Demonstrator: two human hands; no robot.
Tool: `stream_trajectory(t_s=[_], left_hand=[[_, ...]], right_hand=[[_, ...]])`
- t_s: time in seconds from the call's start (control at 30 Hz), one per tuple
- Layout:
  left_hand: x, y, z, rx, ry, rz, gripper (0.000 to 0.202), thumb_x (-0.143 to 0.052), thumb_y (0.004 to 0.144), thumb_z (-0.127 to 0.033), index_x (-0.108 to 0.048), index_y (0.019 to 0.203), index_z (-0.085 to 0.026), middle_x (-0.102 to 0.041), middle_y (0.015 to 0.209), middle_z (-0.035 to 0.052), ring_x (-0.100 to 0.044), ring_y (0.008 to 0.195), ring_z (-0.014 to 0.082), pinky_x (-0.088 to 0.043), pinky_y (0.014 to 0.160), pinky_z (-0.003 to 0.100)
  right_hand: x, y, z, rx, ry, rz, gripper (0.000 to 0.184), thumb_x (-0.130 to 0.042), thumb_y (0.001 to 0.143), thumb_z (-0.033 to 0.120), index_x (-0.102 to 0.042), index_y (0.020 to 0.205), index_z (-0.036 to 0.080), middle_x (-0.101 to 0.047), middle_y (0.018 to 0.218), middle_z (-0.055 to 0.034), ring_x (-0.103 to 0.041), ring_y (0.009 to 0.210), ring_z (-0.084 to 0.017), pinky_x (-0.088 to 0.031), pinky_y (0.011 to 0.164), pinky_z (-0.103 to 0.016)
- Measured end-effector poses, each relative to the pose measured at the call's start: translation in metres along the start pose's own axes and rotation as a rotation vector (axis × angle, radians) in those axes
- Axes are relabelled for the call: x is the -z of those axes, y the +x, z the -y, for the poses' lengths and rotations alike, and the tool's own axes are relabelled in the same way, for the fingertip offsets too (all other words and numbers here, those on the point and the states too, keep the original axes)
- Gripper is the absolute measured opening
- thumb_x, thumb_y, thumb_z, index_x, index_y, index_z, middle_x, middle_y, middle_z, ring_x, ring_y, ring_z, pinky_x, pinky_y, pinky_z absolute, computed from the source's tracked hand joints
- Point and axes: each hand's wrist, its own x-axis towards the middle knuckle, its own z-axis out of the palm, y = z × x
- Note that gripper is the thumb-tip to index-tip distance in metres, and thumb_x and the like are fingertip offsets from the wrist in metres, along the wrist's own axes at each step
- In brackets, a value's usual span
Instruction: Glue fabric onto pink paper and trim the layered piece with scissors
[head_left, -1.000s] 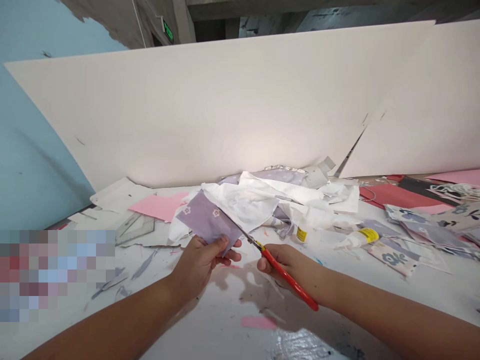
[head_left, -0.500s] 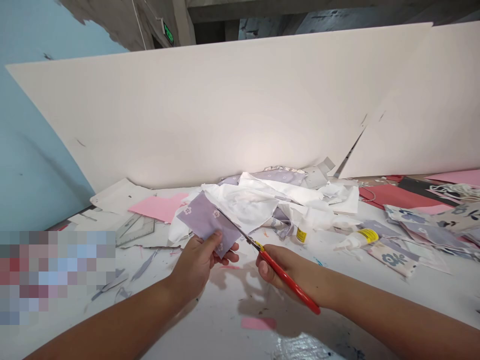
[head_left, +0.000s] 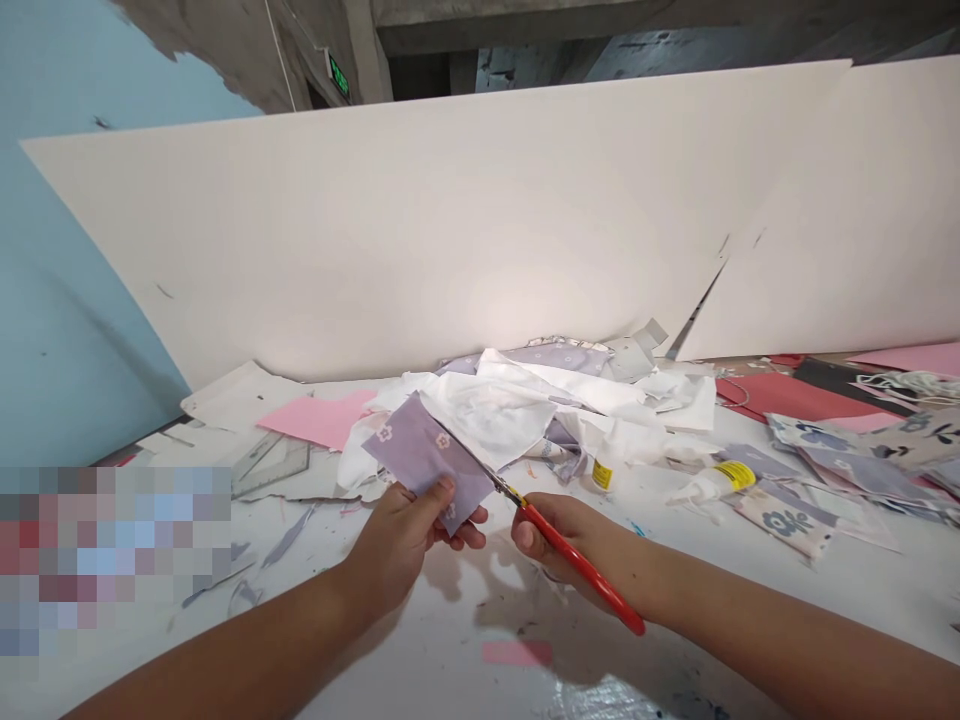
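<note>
Pinched between the thumb and fingers of my left hand [head_left: 420,525] is a piece of purple fabric [head_left: 420,450] with small white flowers, held above the table. My right hand [head_left: 559,530] grips scissors [head_left: 585,570] with red handles and a yellow band near the pivot. Their blades run along the right edge of the fabric, pointing up and left. Whether the blades are fully closed is hard to make out. Behind the fabric lies crumpled white cloth [head_left: 495,410].
Two small bottles with yellow labels, one upright [head_left: 602,470] and one lying glue bottle [head_left: 720,480], are right of centre. Patterned fabric pieces [head_left: 787,520] are piled at the right. Pink paper [head_left: 322,418] and a clear set square [head_left: 281,460] lie left. A white board [head_left: 450,230] stands behind.
The fabric and the scissors have shifted slightly right and down in view. The scissor blades now lie closer along the fabric's right edge. Both hands keep their holds.
</note>
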Motion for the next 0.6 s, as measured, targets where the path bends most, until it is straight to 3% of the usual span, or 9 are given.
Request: stream_trajectory(t_s=[0.4,0.6], left_hand=[[0.001,0.000,-0.003,0.027,-0.022,-0.030,0.028,-0.052,0.075,-0.038,-0.061,0.066,-0.013,-0.064,0.063,0.0056,-0.057,0.054,0.0152,-0.043,0.063,0.030],[-0.001,-0.001,-0.005,0.038,-0.086,0.010,0.025,-0.053,0.076,-0.036,-0.060,0.068,-0.013,-0.063,0.060,0.0036,-0.057,0.052,0.0139,-0.043,0.060,0.028]], right_hand=[[-0.004,0.004,-0.015,-0.019,0.034,-0.047,0.031,-0.049,0.074,0.049,-0.046,0.070,0.018,-0.032,0.056,0.0055,-0.027,0.048,-0.007,-0.023,0.043,-0.020],[-0.004,0.005,-0.014,-0.063,0.070,-0.030,0.031,-0.047,0.076,0.049,-0.043,0.069,0.019,-0.029,0.053,0.0063,-0.026,0.046,-0.007,-0.021,0.041,-0.020]])
